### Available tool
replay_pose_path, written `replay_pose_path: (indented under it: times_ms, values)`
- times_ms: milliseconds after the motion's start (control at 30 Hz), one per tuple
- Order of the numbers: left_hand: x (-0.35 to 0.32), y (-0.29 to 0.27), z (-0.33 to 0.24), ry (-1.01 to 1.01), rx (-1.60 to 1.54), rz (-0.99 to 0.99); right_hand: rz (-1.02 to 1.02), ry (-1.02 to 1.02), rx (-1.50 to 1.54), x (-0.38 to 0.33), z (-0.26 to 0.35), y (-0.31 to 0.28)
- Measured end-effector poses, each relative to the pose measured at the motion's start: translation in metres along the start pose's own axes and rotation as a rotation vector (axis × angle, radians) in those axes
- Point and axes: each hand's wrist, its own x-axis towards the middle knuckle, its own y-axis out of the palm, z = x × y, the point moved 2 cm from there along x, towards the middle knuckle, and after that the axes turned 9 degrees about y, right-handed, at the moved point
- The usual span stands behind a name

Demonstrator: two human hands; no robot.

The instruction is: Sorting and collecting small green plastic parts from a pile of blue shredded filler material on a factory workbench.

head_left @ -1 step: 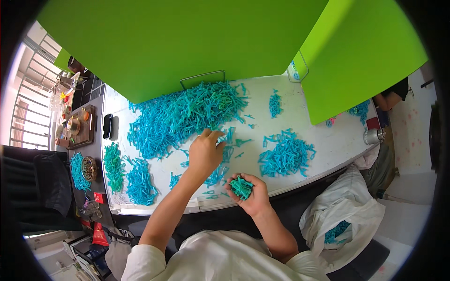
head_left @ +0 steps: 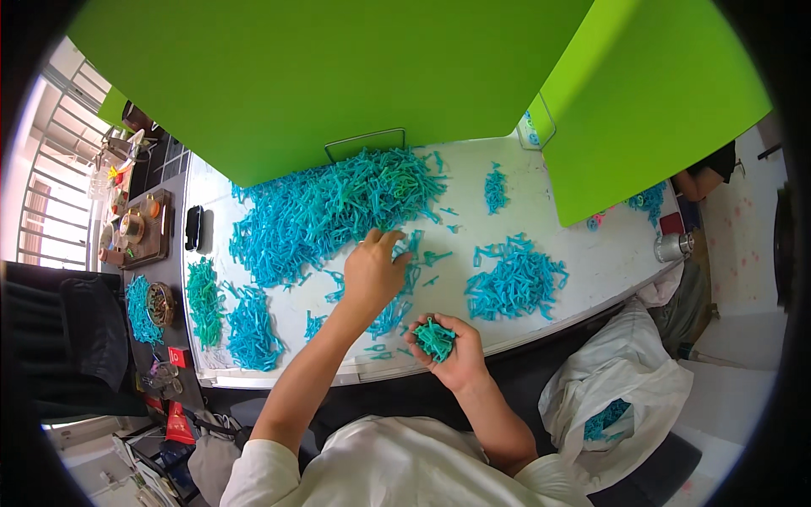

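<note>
Small plastic pieces in blue and green, narrow and clip-like, lie in heaps on the white table [head_left: 439, 190]. My left hand [head_left: 374, 269] reaches over the near edge of the large blue-green heap [head_left: 321, 211], fingers bent and apart, with nothing visible between them. Loose blue pieces [head_left: 411, 275] lie just right of it. Cupped near the table's front edge, my right hand [head_left: 463, 359] holds a bunch of green plastic pieces [head_left: 434, 338] in its palm. A separate blue heap [head_left: 517, 279] lies beyond it to the right.
Green panels [head_left: 338, 76] stand behind and at the right. Smaller heaps [head_left: 253, 329] lie at the left, near a black case [head_left: 195, 228]. A white sack [head_left: 625, 363] with blue pieces hangs at the right. Another person's arm [head_left: 697, 182] shows far right.
My left hand has shifted very slightly to the right and away from me at the heap's edge. My right hand stays in place with the green pieces.
</note>
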Motion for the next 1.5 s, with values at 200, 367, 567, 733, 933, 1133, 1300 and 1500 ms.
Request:
replay_pose_path:
  times_ms: [200, 367, 567, 733, 933, 1133, 1300, 1500]
  values:
    - [0.015, 0.019, -0.006, -0.043, 0.128, 0.111, -0.033, -0.017, -0.018, -0.007, 0.002, -0.004]
    - [0.006, 0.021, -0.007, 0.008, 0.088, 0.065, 0.003, -0.018, -0.017, -0.007, 0.003, -0.005]
    - [-0.006, 0.017, -0.004, 0.005, -0.028, -0.015, 0.027, -0.007, -0.014, -0.007, 0.000, -0.002]
    - [-0.017, -0.001, -0.007, -0.162, -0.230, -0.093, 0.037, -0.013, -0.007, -0.012, 0.000, -0.005]
    - [-0.061, 0.018, -0.032, -0.094, -0.295, 0.116, 0.013, -0.014, -0.014, -0.025, 0.001, -0.013]
    - [-0.075, 0.031, -0.037, 0.070, -0.127, 0.093, 0.019, -0.042, -0.026, -0.031, 0.003, -0.007]
    - [-0.104, -0.006, -0.034, -0.013, -0.115, -0.095, -0.017, -0.040, -0.074, -0.027, -0.001, 0.011]
    - [-0.180, -0.062, -0.016, -0.200, -0.289, -0.340, -0.105, 0.009, -0.191, 0.003, -0.021, 0.050]
